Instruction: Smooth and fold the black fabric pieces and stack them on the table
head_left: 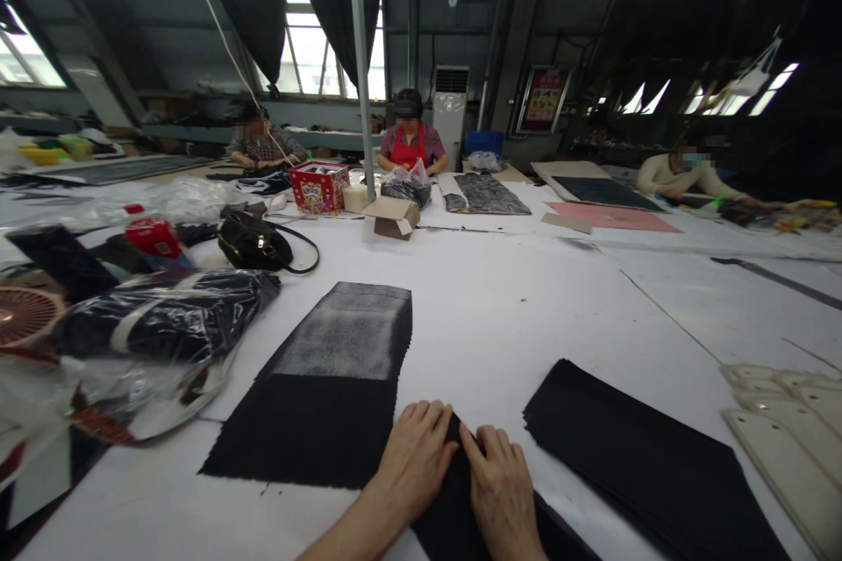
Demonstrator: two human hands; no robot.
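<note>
My left hand (417,456) rests on the upper end of a narrow black fabric piece (453,513) at the bottom centre, its fingers pressed together on the cloth. My right hand (500,478) lies on the same piece just to the right, with the index finger at its edge. Both hands hold the cloth near its top corner. Left of them lies a stack of black fabric (316,421) with a greyish upper part. Another black fabric stack (651,456) is at the right, apart from my right hand.
Beige templates (782,456) lie at the right edge. On the left are a plastic-wrapped bundle (171,316), a black handbag (253,241) and a pink fan (26,316). A pole (360,61) rises beyond a small carton (393,217). Several people sit across the white table (500,298).
</note>
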